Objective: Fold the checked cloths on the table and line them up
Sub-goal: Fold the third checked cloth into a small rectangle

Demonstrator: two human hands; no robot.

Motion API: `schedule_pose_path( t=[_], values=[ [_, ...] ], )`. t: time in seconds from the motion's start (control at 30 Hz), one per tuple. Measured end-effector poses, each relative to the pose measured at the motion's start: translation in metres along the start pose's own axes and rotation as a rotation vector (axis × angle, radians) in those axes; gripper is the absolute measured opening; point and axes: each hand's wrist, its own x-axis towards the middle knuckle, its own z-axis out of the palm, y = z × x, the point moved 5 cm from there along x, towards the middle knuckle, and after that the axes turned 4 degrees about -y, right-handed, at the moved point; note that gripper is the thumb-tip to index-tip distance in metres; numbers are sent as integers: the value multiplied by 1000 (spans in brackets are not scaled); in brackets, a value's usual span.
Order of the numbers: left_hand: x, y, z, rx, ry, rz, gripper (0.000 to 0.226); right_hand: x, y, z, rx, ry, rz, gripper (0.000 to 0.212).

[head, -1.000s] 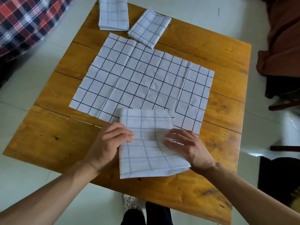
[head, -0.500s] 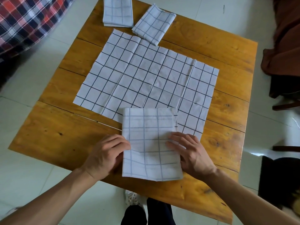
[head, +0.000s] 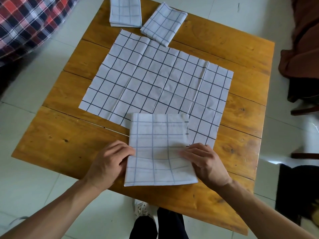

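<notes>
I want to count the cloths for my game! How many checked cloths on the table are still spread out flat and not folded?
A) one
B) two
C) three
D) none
A: only the big spread-out cloth in the middle of the table lies open; the two folded cloths at the far edge and the folded cloth under the hands are already folded.

Bright, even daylight, soft and diffuse. Glare patches on glossy floor tiles (head: pixel 269 157) at right. Faint soft shadows under both hands. Wooden table (head: pixel 241 80) shows mild sheen. Wide-angle lens bends table edges and stretches forearms toward the bottom corners. Centre sharp; slight motion blur on left hand (head: pixel 110 163); dark objects at right edge smeared.
</notes>
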Motion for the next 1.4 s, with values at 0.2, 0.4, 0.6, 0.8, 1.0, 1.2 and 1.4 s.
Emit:
schedule_pose_path(
  t=[0.2,0.4,0.6,0.8,1.0,1.2,1.4],
  values=[
    [-2,2,-2,-9,52,-48,44,-3,-3,4,-94,38,28,41],
    [-3,0,-3,-2,54,-66,59,-1,-3,1,-133,47,17,29],
    [-3,-6,-4,-58,39,-107,65,2,-5,1,-94,34,81,19],
    [6,-14,-7,-226,127,-391,43,8,0,-1,119,65,345,14],
    [20,-13,-2,-300,178,-577,54,10,2,0,304,103,643,31],
    [24,-14,-2,-308,203,-665,55,20,3,0,350,71,731,43],
    [23,-14,0,-284,193,-682,52,28,6,-2,342,52,763,39]
  ],
)
